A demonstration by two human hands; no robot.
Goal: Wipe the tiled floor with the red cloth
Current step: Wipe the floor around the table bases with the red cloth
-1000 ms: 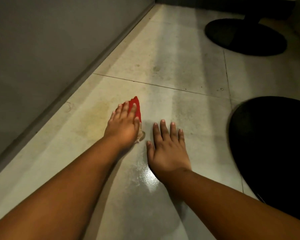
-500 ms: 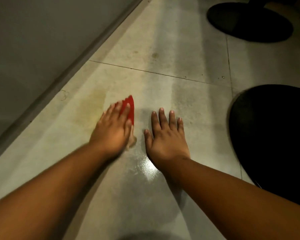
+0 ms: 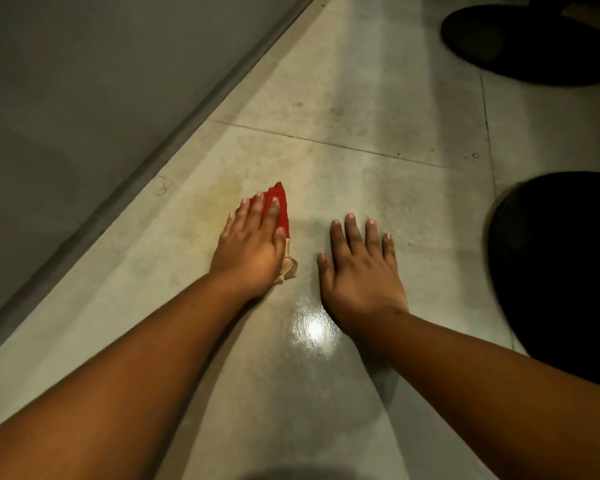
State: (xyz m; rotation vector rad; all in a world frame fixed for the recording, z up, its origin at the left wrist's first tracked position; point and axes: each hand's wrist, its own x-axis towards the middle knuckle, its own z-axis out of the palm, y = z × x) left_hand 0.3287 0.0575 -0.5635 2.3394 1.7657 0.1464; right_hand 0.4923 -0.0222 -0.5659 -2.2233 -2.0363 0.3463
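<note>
Head view, left hand (image 3: 248, 252) with red cloth (image 3: 280, 209) shifted right

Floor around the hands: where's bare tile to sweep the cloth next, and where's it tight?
Bare tile lies ahead of the left hand and red cloth, up to the grout line, and beyond it toward the wall base. Also bare: the strip between both forearms. Crowded on the right: right hand planted flat, with black round bases past it.
</note>
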